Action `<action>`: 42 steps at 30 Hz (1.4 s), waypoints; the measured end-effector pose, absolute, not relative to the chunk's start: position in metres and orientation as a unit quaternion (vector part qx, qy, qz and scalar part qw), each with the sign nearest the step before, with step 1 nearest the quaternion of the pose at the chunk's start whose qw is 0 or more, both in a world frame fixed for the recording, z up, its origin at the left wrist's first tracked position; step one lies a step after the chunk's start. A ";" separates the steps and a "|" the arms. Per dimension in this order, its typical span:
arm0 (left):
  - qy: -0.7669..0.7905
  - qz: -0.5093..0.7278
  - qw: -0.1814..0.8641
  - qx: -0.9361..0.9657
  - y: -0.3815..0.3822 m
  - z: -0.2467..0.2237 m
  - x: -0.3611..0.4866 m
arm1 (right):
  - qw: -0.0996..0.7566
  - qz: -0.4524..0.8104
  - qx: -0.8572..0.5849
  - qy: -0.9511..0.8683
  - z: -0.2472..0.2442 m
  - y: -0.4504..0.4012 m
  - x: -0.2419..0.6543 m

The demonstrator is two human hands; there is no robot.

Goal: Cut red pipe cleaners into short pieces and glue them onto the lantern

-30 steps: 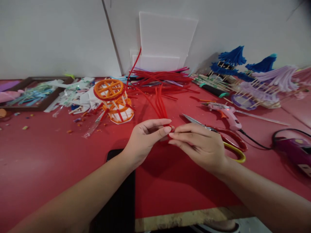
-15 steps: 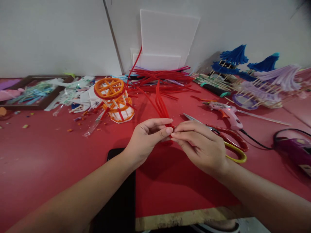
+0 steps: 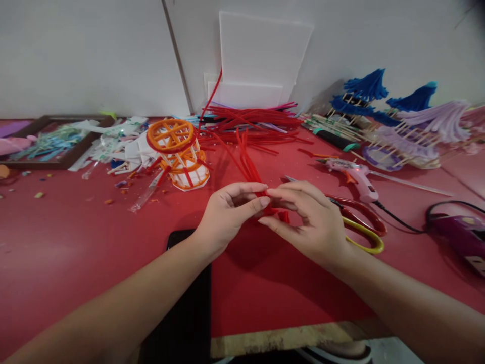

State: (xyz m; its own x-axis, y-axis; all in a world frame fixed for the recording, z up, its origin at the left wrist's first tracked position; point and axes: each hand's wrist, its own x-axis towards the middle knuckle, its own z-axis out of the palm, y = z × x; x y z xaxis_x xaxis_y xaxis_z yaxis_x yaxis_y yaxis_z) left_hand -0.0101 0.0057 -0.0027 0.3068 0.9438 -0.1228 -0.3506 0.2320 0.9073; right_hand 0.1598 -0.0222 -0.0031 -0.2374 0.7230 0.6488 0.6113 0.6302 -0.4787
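A bundle of red pipe cleaners (image 3: 248,162) stands slanting up and away from between my hands, its short lower ends (image 3: 283,217) showing below the fingers. My left hand (image 3: 233,210) is closed round it, thumb and fingertips pinching near the lower end. From the other side, my right hand (image 3: 310,217) curls its fingers and thumb about the same end, with the thumb under it and looser than the left. Exactly where the right fingertips press is partly hidden. Scissors (image 3: 366,237) with red and yellow handles lie just beyond the right hand, their blades mostly covered.
A black phone (image 3: 185,303) lies under my left forearm. An orange lantern-like frame (image 3: 182,156) stands at left. Behind are red pipe cleaners (image 3: 257,121) in a pile. To the right lie a pink glue gun (image 3: 352,177) with a cord and blue and lilac roofed models (image 3: 413,131).
My right fingers have spread from a tight pinch, the thumb dropping away from the index finger. More of the red lower ends shows, and the bundle's top leans slightly further left.
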 end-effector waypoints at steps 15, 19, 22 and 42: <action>0.340 0.446 0.726 0.398 0.004 0.002 -0.014 | 0.460 0.178 -0.449 -0.745 -0.003 -0.023 0.157; 0.342 0.439 0.733 0.391 0.005 0.003 -0.015 | 0.464 0.176 -0.434 -0.752 -0.004 -0.022 0.158; 0.347 0.438 0.732 0.391 0.006 0.003 -0.015 | 0.459 0.159 -0.427 -0.763 -0.005 -0.021 0.159; 0.362 0.450 0.693 0.431 0.005 0.002 -0.014 | 0.447 0.172 -0.406 -0.778 -0.002 -0.019 0.163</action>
